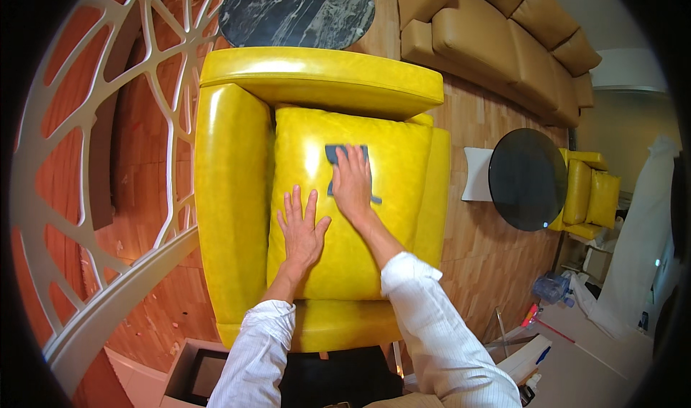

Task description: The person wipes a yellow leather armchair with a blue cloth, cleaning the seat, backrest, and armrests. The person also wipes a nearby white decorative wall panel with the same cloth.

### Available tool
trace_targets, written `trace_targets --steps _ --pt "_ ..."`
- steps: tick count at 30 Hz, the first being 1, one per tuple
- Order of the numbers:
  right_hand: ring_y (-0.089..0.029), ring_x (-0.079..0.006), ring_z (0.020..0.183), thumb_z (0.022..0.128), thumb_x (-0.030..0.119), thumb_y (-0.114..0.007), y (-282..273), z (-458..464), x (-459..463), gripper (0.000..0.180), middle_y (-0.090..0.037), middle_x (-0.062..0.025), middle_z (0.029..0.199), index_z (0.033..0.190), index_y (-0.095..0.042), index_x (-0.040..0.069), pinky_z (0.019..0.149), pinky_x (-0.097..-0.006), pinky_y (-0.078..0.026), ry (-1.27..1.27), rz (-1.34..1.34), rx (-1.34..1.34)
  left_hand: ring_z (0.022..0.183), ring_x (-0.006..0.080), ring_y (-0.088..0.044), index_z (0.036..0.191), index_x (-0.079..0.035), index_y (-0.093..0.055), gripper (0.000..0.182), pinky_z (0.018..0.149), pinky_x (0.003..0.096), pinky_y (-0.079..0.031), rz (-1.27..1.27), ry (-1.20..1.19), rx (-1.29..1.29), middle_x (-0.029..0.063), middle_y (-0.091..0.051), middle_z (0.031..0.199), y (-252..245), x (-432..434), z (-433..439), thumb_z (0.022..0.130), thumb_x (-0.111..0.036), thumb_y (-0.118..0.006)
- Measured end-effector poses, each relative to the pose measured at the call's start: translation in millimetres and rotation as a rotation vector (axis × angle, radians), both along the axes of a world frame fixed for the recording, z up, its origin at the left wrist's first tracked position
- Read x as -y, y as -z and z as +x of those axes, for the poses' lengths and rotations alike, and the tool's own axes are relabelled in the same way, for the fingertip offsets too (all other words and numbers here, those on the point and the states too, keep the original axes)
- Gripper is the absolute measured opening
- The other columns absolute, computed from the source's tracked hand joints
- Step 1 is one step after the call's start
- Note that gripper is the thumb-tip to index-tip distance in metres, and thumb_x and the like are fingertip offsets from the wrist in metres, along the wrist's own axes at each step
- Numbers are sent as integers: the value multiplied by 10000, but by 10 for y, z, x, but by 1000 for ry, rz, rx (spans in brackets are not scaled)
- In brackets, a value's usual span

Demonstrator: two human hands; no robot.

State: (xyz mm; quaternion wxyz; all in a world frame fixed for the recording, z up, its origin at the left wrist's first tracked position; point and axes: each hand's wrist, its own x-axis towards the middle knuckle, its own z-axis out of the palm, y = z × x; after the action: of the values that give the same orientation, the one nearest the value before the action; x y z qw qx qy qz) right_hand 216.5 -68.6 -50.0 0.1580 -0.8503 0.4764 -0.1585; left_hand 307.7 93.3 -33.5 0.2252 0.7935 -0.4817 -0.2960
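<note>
A glossy yellow leather armchair (232,203) stands right in front of me, with a loose yellow cushion (399,154) lying on its seat. My right hand (352,184) presses a dark grey-blue cloth (333,155) flat against the cushion. Most of the cloth is under the palm and fingers; its edges stick out at the sides. To the left, my left hand (302,232) rests palm down on the same cushion, fingers spread, holding nothing.
Left stands a white lattice partition (167,133). Beyond the armchair is a black marbled round tabletop (297,11). A tan leather sofa (486,46), a dark round table (528,178) and a second yellow armchair (580,192) are to the right. A plastic water bottle (550,287) lies lower right.
</note>
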Motion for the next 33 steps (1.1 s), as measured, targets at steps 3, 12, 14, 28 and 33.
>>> trace_targets --steps 3,12,14,28,33 --pt "-492 -458 1442 1031 140 -624 101 251 540 397 -600 -247 1486 1400 -642 -8 1208 -564 -384 19 -51 14 1657 451 -125 1684 -206 -408 718 1271 712 -117 1 7 -18 167 -166 1813 5 8 -24 1047 -406 -670" --pt "-475 -459 1473 1033 161 -620 10 201 205 422 -572 -252 1523 1422 -634 -2 1225 -578 -368 -42 68 -31 1654 455 -128 1678 -203 -415 721 1270 716 -113 -2 -15 -14 166 -171 1809 35 -14 -18 1039 -401 -685" --pt "-461 -445 1487 1013 142 -636 -19 141 61 433 -566 -240 1524 1426 -631 9 1222 -621 -364 -96 78 -27 1653 456 -128 1675 -199 -419 718 1268 718 -113 10 -23 -9 166 -173 1808 63 -15 5 1039 -398 -686" --pt "-494 -443 1455 1011 134 -629 100 450 252 404 -603 -241 1486 1397 -652 17 1227 -570 -366 -91 43 -14 1654 444 -136 1678 -203 -419 732 1269 721 -101 7 -19 -38 165 -181 1806 21 18 1 1029 -395 -698" --pt "-500 -446 1445 1013 131 -631 158 578 427 407 -595 -222 1498 1405 -647 19 1217 -574 -376 -169 19 11 1655 439 -142 1689 -227 -403 745 1266 726 -104 -17 -28 -58 160 -175 1809 21 10 15 1027 -398 -698"
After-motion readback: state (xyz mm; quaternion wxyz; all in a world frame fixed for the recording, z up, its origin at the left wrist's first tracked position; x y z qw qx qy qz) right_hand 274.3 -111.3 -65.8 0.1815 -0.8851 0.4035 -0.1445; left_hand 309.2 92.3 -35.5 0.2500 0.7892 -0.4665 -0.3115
